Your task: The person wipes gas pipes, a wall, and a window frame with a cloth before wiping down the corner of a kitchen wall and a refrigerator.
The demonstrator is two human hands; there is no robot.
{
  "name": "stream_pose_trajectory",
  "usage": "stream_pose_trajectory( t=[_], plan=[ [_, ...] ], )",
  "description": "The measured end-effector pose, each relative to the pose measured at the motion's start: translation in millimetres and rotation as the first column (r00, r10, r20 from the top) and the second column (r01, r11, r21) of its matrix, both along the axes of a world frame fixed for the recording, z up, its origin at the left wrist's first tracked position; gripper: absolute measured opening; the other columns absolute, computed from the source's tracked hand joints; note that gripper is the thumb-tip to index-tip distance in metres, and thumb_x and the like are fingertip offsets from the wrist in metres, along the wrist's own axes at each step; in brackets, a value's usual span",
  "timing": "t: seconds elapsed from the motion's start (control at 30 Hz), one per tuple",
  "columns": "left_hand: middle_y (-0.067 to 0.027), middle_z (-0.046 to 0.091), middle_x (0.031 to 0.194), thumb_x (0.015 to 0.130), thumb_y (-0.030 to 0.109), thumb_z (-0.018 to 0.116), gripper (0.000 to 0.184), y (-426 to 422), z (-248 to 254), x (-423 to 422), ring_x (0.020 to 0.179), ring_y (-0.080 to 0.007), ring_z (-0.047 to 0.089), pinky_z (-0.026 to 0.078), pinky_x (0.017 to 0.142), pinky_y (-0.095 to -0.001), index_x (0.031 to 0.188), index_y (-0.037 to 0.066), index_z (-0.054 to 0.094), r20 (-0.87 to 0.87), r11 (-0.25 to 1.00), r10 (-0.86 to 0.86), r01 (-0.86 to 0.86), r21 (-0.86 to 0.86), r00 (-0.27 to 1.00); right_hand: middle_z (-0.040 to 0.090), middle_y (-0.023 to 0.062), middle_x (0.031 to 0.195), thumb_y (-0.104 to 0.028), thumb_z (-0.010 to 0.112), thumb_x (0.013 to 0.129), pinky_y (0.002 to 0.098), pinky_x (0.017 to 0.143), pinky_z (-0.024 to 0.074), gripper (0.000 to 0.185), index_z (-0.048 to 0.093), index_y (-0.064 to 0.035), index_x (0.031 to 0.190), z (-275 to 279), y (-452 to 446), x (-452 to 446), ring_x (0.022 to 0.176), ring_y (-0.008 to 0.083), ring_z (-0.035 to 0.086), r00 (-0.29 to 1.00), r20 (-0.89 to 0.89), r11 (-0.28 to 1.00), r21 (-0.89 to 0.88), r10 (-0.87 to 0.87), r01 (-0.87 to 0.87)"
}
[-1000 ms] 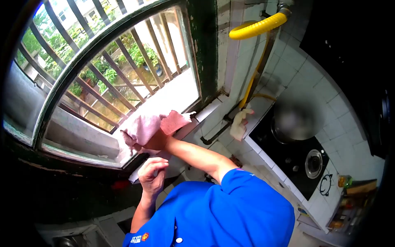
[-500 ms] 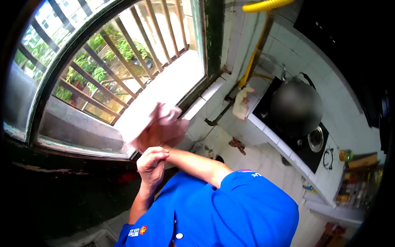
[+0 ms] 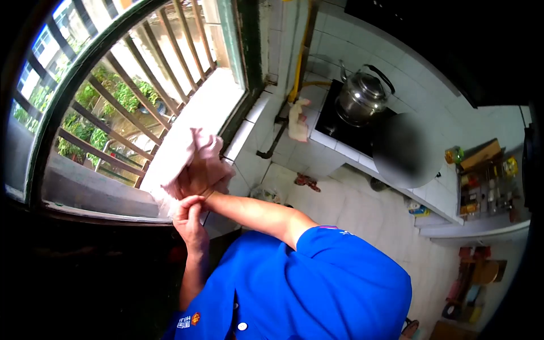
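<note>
My right hand [image 3: 198, 180] is wrapped in a pale pink cloth [image 3: 205, 152], its fingers mostly hidden by the folds. It presses the cloth near the inner edge of the white windowsill [image 3: 209, 105]. Against my right wrist, just below the cloth, sits my left hand [image 3: 190, 218] with its fingers closed. Whatever it pinches, if anything, is too small to make out. The green-framed window [image 3: 48, 130] stands around the sill, with bars [image 3: 116, 110] beyond it.
At the right, a metal kettle [image 3: 362, 96] stands on a black stove [image 3: 331, 127]. A whitish rag [image 3: 298, 120] hangs at the counter corner. On the floor lie a clear plastic bag [image 3: 266, 194] and a dark red item [image 3: 307, 181]. A shelf of bottles [image 3: 490, 192] is further right.
The view has shifted to the right, bringing the kettle out from behind the blurred patch. My hands stay close together. The cloth, blurred before, now appears sharper and lies against the sill.
</note>
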State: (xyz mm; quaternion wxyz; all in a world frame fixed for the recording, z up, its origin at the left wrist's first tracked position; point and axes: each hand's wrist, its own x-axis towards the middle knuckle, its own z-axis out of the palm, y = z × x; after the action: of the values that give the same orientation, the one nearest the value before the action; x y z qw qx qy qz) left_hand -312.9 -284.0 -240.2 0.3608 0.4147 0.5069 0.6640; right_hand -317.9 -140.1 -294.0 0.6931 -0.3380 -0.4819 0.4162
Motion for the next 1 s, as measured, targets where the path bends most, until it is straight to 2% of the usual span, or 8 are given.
stream_pose_trajectory(
  t=[0.1, 0.23, 0.33, 0.4, 0.5, 0.67, 0.87, 1.0],
  plan=[
    [-0.0087, 0.068, 0.093, 0.097, 0.008, 0.058, 0.019, -4, -14, -6, 0.077, -0.0149, 0.064, 0.054, 0.075, -0.0276, 0.113, 0.000, 0.063, 0.276, 1.000, 0.013, -0.008, -0.017, 0.961, 0.044, 0.0255, 0.149, -0.008, 0.055, 0.093, 0.0423, 0.106, 0.0402, 0.072, 0.023, -0.0051, 0.157, 12, -15, 22, 0.124, 0.0365, 0.053, 0.964, 0.216, 0.953, 0.291, -0.157, 0.090],
    [-0.0098, 0.068, 0.093, 0.098, 0.013, 0.057, 0.020, -2, -13, 3, 0.078, -0.0156, 0.065, 0.055, 0.076, -0.0280, 0.112, 0.000, 0.063, 0.280, 0.998, 0.061, -0.062, -0.006, 0.958, 0.052, 0.0230, 0.127, -0.010, 0.053, 0.098, 0.0393, 0.087, 0.0460, 0.064, 0.025, -0.0001, 0.155, 74, 8, 52, 0.099, 0.0334, 0.057, 0.998, 0.046, 0.988, 0.144, 0.048, -0.054],
    [-0.0122, 0.060, 0.127, 0.101, 0.029, 0.051, 0.048, 7, 1, 14, 0.104, -0.0203, 0.061, 0.053, 0.089, -0.0333, 0.141, 0.004, 0.047, 0.408, 0.996, -0.092, 0.084, 0.039, 0.908, 0.059, 0.0193, 0.109, -0.006, 0.052, 0.098, 0.0349, 0.079, 0.0476, 0.048, 0.038, 0.0016, 0.144, 108, 0, 72, 0.093, 0.0224, 0.059, 0.965, -0.138, 0.965, 0.168, 0.224, -0.200],
    [-0.0104, 0.044, 0.150, 0.104, 0.043, 0.043, 0.061, 15, -10, 15, 0.133, -0.0215, 0.047, 0.040, 0.108, -0.0383, 0.152, 0.006, 0.034, 0.447, 0.992, -0.121, 0.094, 0.082, 0.887, 0.066, 0.0157, 0.095, -0.007, 0.054, 0.098, 0.0351, 0.076, 0.0505, 0.041, 0.045, 0.0005, 0.137, 133, -38, 118, 0.089, 0.0196, 0.064, 0.886, -0.054, 0.860, -0.219, 0.461, -0.461],
    [-0.0121, 0.044, 0.150, 0.105, 0.050, 0.038, 0.064, 23, -23, 24, 0.138, -0.0254, 0.043, 0.028, 0.117, -0.0403, 0.152, 0.006, 0.034, 0.549, 0.988, -0.134, 0.067, 0.140, 0.825, 0.067, 0.0079, 0.096, -0.011, 0.059, 0.097, 0.0296, 0.082, 0.0494, 0.034, 0.054, -0.0006, 0.129, 77, -57, 131, 0.090, 0.0116, 0.060, 0.863, -0.073, 0.859, -0.085, 0.501, -0.506],
    [-0.0128, 0.054, 0.136, 0.103, 0.043, 0.051, 0.063, 44, -13, 90, 0.124, -0.0228, 0.055, 0.043, 0.104, -0.0372, 0.147, -0.001, 0.040, 0.292, 0.980, -0.165, 0.190, -0.059, 0.942, 0.060, 0.0118, 0.128, 0.003, 0.055, 0.093, 0.0335, 0.105, 0.0429, 0.042, 0.049, 0.0001, 0.135, 21, -67, 202, 0.121, 0.0195, 0.056, 0.850, 0.038, 0.849, -0.101, 0.525, -0.519],
    [-0.0096, 0.061, 0.122, 0.101, 0.026, 0.060, 0.045, 78, -40, 192, 0.110, -0.0179, 0.060, 0.049, 0.094, -0.0327, 0.135, -0.001, 0.053, -0.007, 0.942, -0.283, 0.277, -0.189, 0.959, 0.060, 0.0117, 0.122, -0.015, 0.053, 0.101, 0.0328, 0.100, 0.0466, 0.043, 0.042, -0.0049, 0.142, 27, -36, 330, 0.116, 0.0211, 0.058, 0.537, -0.608, 0.505, -0.247, 0.584, -0.827],
    [-0.0056, 0.063, 0.113, 0.100, 0.018, 0.061, 0.031, 111, -75, 249, 0.101, -0.0145, 0.061, 0.050, 0.088, -0.0297, 0.125, 0.000, 0.060, 0.124, 0.932, -0.279, 0.300, -0.202, 0.952, 0.057, 0.0087, 0.123, -0.007, 0.060, 0.086, 0.0329, 0.100, 0.0453, 0.058, 0.044, -0.0031, 0.142, 1, -30, 401, 0.118, 0.0176, 0.054, 0.650, -0.530, 0.499, -0.417, 0.545, -0.759]
  ],
)
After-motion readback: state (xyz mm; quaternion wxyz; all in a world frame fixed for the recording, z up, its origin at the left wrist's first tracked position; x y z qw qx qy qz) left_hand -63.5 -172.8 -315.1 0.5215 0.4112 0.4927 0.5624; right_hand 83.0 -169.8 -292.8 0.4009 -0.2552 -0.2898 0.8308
